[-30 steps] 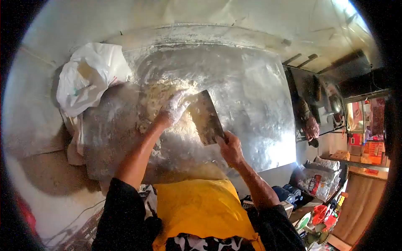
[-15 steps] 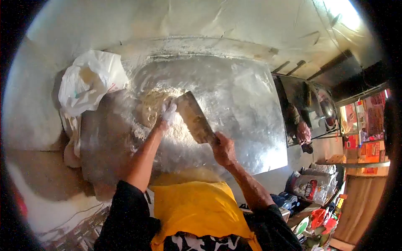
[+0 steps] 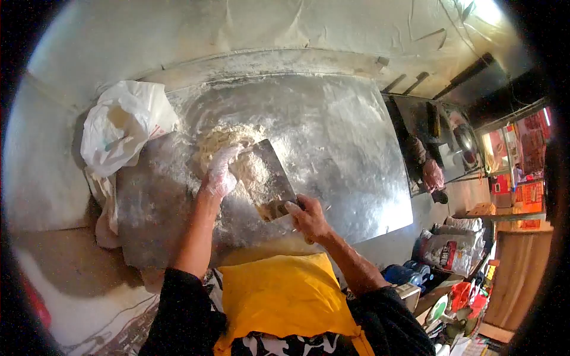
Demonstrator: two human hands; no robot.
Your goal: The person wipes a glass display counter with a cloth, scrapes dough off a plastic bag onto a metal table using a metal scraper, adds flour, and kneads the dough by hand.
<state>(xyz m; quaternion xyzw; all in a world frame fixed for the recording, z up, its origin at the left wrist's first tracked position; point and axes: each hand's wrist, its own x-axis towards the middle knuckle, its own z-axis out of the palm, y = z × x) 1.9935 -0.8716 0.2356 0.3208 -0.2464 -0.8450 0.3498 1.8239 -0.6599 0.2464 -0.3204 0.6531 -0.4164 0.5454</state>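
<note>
My right hand (image 3: 310,219) is closed round the handle end of a broad flat metal blade (image 3: 278,187), which slants up and left over the worktop. Pale, crumbly floury dough (image 3: 228,137) lies in a heap by the blade's upper left side, and some of it covers the blade's face. White with flour, my left hand (image 3: 222,171) rests at the near left edge of the heap, its fingers pointing toward the blade. Whether those fingers hold any dough is hidden.
A white plastic bag (image 3: 127,127) sits at the worktop's left edge. The floured metal worktop (image 3: 350,148) spreads to the right. Stacked sacks (image 3: 448,249) and blue bottles (image 3: 407,273) stand at the lower right.
The blade has tilted and moved slightly down, and its face now carries floury dough. My left hand has moved down and left. My right hand has shifted a little lower.
</note>
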